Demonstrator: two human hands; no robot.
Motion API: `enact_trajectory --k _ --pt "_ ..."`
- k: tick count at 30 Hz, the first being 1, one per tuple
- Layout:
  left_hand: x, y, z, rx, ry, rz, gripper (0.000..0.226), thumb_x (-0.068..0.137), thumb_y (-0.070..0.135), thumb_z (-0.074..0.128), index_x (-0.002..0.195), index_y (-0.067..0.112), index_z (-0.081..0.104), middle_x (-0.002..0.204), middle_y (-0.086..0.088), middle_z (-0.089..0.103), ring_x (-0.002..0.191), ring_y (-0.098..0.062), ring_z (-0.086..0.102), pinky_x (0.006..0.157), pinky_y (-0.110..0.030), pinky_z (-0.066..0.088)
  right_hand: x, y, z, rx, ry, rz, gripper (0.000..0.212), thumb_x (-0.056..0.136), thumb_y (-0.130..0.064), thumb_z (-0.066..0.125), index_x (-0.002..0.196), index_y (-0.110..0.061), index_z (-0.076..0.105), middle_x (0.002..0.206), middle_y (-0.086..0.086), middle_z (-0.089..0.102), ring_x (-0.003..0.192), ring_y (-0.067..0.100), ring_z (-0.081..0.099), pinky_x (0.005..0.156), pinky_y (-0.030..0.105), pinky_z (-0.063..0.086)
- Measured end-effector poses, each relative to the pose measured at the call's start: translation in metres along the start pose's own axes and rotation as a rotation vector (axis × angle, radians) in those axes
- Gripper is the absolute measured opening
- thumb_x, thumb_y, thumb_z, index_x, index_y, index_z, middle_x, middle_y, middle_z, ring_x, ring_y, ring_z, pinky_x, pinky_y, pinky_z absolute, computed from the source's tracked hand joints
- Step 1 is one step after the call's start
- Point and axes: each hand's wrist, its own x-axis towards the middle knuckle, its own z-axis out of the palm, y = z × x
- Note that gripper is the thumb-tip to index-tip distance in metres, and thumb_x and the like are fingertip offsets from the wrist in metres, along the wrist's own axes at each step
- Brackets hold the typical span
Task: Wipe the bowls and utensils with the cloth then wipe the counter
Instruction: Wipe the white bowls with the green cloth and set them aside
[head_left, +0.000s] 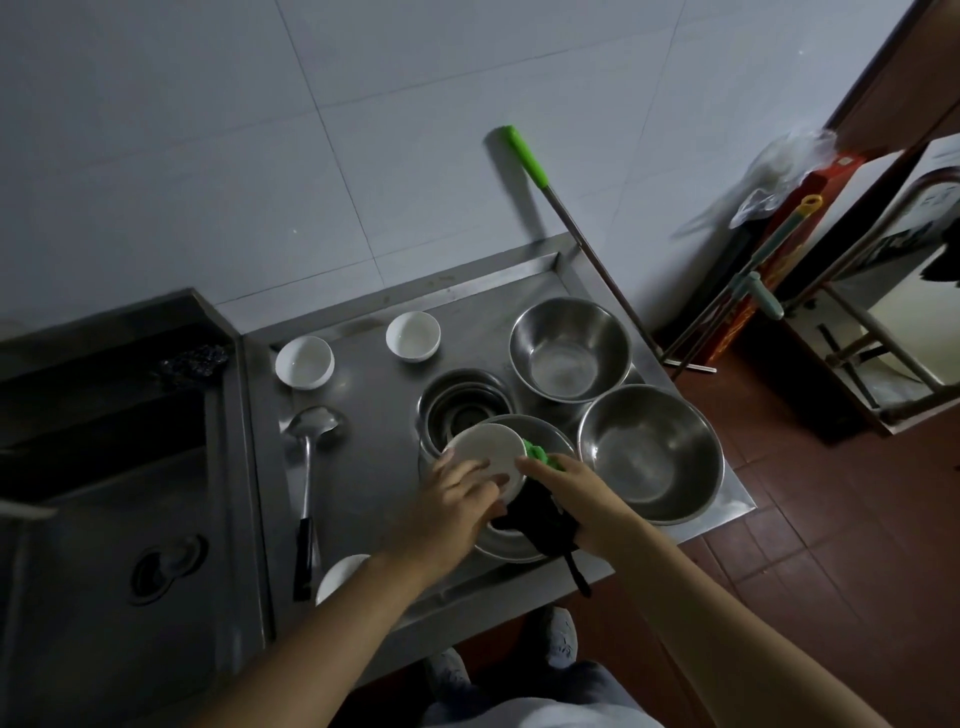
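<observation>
My left hand (457, 493) grips a small white bowl (485, 449), tilted with its underside towards me, above a steel bowl (545, 431). My right hand (569, 491) holds a green and black cloth (540, 514) against the white bowl's right edge. Two more white bowls (304, 362) (413, 335) stand at the back of the steel counter (374, 467). A fourth white bowl (340, 574) peeks out under my left forearm. A steel ladle (309, 467) with a black handle lies on the left of the counter. Two large steel bowls (570, 349) (650, 454) sit on the right, and a stack of smaller steel bowls (465, 405) stands between them and the ladle.
A steel sink (130, 519) with a dark scourer (192, 361) on its rim lies to the left. A mop pole with a green grip (527, 156) leans on the tiled wall behind the counter. More mop handles (748, 291), a red box and a metal frame stand on the right.
</observation>
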Motion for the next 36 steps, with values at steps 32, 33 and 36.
enact_trajectory --k 32,33,36 --pt "-0.217 -0.104 0.014 -0.782 0.093 -1.474 0.031 0.068 0.024 0.062 0.096 0.036 0.068 0.094 0.003 0.073 0.091 -0.027 0.071 0.078 -0.050 0.061 0.046 0.053 0.096 -0.671 0.024 -0.016 0.028 0.090 -0.035 0.074 0.108 -0.014 0.065 0.094 0.014 0.073 0.083 0.033 0.073 0.071 0.036 0.059" --pt "-0.221 -0.106 0.022 -0.766 0.058 -1.469 0.036 0.066 0.026 0.061 0.100 0.034 0.070 0.095 0.001 0.074 0.091 -0.028 0.071 0.079 -0.049 0.061 0.047 0.056 0.095 -0.676 0.031 -0.014 0.027 0.090 -0.035 0.074 0.108 -0.016 0.066 0.095 0.013 0.073 0.085 0.033 0.073 0.072 0.037 0.060" --pt "-0.211 -0.090 0.012 -0.725 -0.002 -1.443 0.041 0.075 0.017 0.063 0.115 0.021 0.070 0.103 -0.005 0.074 0.094 -0.031 0.071 0.083 -0.040 0.059 0.046 0.062 0.091 -0.662 0.050 -0.005 0.025 0.090 -0.033 0.074 0.106 -0.016 0.066 0.095 0.014 0.073 0.085 0.031 0.074 0.078 0.042 0.062"
